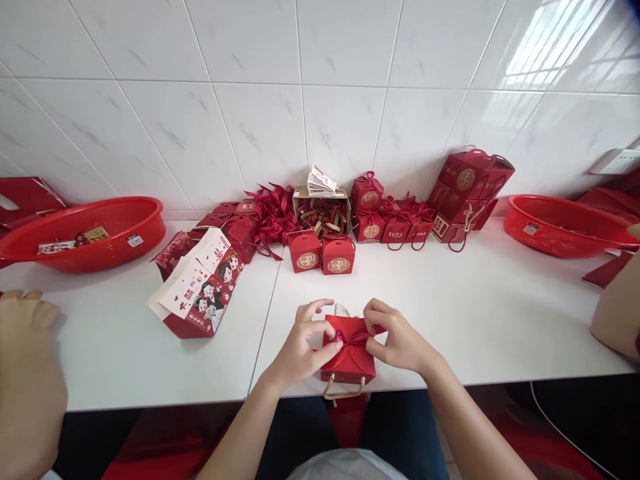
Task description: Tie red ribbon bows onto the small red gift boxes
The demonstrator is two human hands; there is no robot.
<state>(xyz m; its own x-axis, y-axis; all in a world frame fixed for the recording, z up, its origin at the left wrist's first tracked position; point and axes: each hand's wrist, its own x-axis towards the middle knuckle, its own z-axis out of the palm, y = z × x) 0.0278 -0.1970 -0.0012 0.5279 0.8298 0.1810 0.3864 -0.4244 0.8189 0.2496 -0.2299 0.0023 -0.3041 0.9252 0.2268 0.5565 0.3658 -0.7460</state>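
A red gift box [349, 368] with cream rope handles sits at the table's front edge, directly before me. Across its folded top runs a dark red ribbon [354, 339], gathered into a bow or knot at the middle. My left hand [305, 343] pinches the ribbon's left loop between thumb and forefinger, the other fingers curled above. On the opposite side, my right hand [395, 337] has its fingers closed on the ribbon's right part. One rope handle hangs over the near side of the box; the other stands up behind it.
Two small red boxes [338, 257] stand ahead, before an open carton [321, 217] of ribbon pieces. Loose ribbons [273, 213] lie left of it. A printed carton [200, 283] rests at left. Red basins [85, 233] flank both sides; other people's arms [27, 380] reach in at the edges.
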